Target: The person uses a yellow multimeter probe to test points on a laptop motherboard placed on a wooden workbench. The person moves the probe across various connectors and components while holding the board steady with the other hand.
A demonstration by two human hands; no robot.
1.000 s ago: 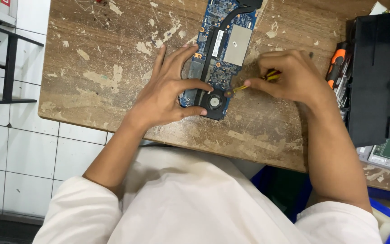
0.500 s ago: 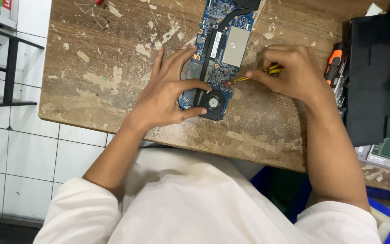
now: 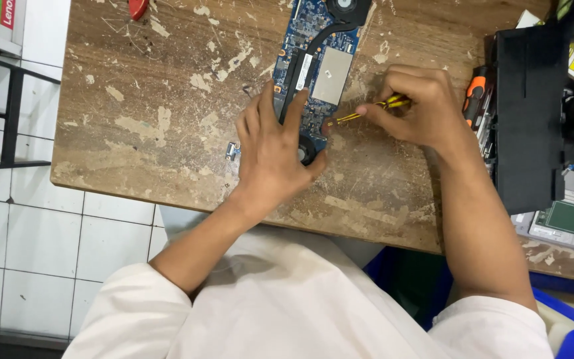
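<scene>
A worn wooden tabletop (image 3: 167,133), scratched and patched with pale flecks, carries everything. A black flat case (image 3: 529,119) lies along its right edge, with a grey board bearing a green square chip (image 3: 566,219) at the near right corner. A long blue circuit board (image 3: 313,73) lies lengthwise near the middle, running from the far edge toward the near edge, with a silver square plate on it, a black pipe along it and a round fan at each end.

The left hand (image 3: 274,149) lies flat on the near end of the circuit board, fingers spread and pressing down, covering most of the near fan. The right hand (image 3: 416,106), just right of the board, is curled with its fingers pinching a small yellow-and-black screwdriver (image 3: 367,113), whose tip touches the board's right edge beside the left hand's thumb.

An orange-handled tool (image 3: 476,93) lies against the case's left side. A small metal piece (image 3: 232,150) sits just left of the left hand.
</scene>
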